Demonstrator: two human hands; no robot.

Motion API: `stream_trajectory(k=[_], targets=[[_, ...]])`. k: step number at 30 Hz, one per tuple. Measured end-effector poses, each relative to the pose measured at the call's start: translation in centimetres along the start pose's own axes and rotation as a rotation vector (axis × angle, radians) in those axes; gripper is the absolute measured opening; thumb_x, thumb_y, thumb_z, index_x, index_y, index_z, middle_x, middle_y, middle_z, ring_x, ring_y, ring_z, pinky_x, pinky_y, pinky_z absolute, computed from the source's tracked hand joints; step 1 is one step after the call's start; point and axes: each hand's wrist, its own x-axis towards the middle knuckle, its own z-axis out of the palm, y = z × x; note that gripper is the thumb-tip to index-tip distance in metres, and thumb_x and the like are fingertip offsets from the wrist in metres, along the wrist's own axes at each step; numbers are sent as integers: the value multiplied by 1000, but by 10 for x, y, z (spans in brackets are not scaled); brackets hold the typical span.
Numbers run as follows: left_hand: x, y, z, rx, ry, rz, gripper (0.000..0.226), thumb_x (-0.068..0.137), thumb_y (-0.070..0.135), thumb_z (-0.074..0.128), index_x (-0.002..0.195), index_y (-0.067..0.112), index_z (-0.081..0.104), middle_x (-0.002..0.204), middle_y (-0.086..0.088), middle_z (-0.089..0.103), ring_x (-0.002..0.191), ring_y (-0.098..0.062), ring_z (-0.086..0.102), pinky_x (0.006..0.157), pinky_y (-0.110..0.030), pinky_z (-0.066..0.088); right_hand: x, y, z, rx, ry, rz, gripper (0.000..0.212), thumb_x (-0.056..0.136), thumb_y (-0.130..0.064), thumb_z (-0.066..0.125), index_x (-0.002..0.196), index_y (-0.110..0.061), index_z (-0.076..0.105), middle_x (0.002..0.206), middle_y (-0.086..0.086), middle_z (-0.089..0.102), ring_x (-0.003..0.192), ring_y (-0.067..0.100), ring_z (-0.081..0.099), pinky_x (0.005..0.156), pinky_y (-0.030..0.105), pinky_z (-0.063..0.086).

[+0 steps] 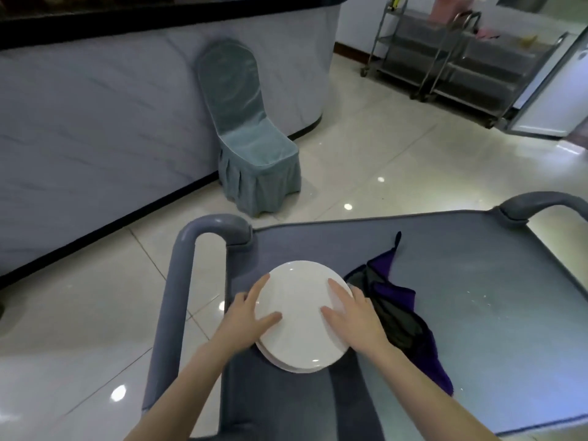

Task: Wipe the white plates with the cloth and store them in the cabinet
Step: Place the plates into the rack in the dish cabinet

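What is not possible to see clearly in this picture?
All in the head view:
- Plates: the top one covers the rest, so their number is unclear.
- Left hand and right hand: the stack hides whether fingers hook under it.
- Cloth: the right hand covers its left side.
- White door: cut off by the right edge; contents unseen.

- The plates (299, 316) are white and look ceramic, smooth and glossy, with small glints near the rim.
- The cloth (397, 316) is soft matt fabric, purple and dark grey, rumpled into folds.
- The surface (461, 297) is grey plastic with a dull sheen, lightly speckled toward its right edge.
- Its handle (178, 297) is smooth grey plastic.
- The floor (366, 148) is pale, highly glossy tile that mirrors lights.
- The chair cover (254, 144) is blue-green, velvety cloth.
- The trolleys (445, 58) are bare metal.
- The counter front (111, 106) looks like smooth veined marble.
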Motion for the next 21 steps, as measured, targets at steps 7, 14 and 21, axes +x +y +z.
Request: stream_trajectory(k=[7,14,21], targets=[[1,-8,-1,-189,-49,44,83,87,49,64,139,69,3,126,13,34,113,-11,45,97,-31,37,2,9,-1,440,-96,79,65,91,-38,65,139,-64,29,133,-9,47,116,8,49,96,24,38],[7,-8,5,-213,-42,42,79,87,47,65,135,74,8,123,15,29,110,-4,43,93,-25,39,12,22,-5,712,-175,78,63,85,-31,74,134,-60,47,144,-15,47,132,4,46,109,35,44],[7,0,2,-208,18,72,82,79,42,77,133,73,23,115,22,37,108,1,43,88,-23,40,-11,15,-6,843,-85,102,62,79,-28,73,130,-56,53,137,-5,46,121,5,53,96,24,50]])
